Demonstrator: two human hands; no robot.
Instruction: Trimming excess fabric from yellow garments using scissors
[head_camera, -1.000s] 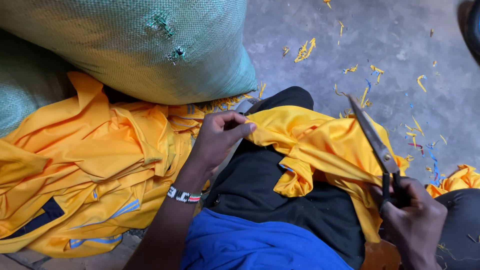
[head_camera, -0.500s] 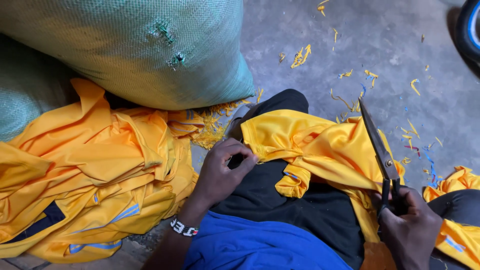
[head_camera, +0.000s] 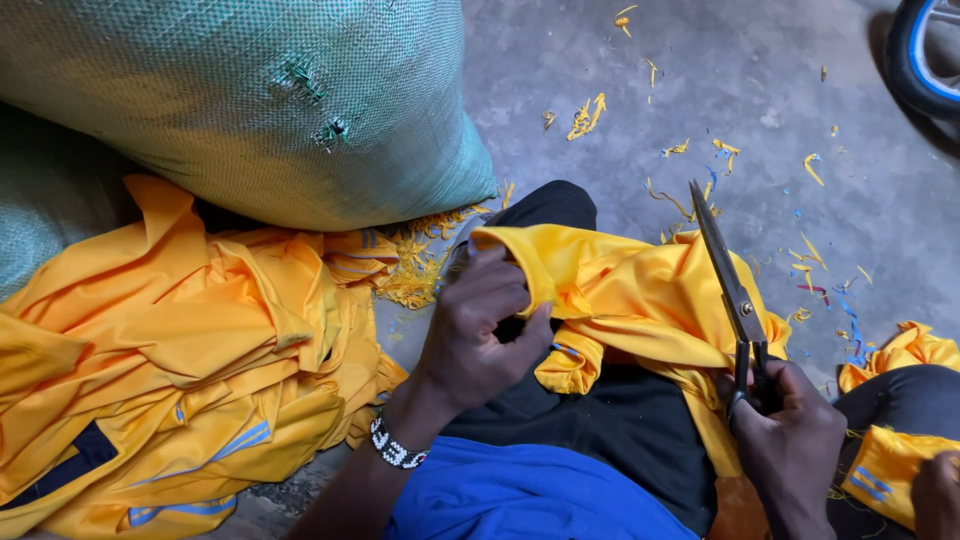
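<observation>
- Two hands at work: left hand (head_camera: 480, 335) pinches the yellow shirt (head_camera: 640, 295) across the lap; right hand (head_camera: 795, 440) grips scissors (head_camera: 730, 290), blades shut, pointing away.
- Pile (head_camera: 170, 360) of slick yellow shirts lies left, looks already handled.
- Green woven sack (head_camera: 260, 100) behind it.
- Thread scraps (head_camera: 590, 115) litter the concrete floor (head_camera: 600, 60).

One pair of scissors (head_camera: 735, 300), two green sacks (head_camera: 260, 100), perhaps several yellow garments (head_camera: 640, 290).
</observation>
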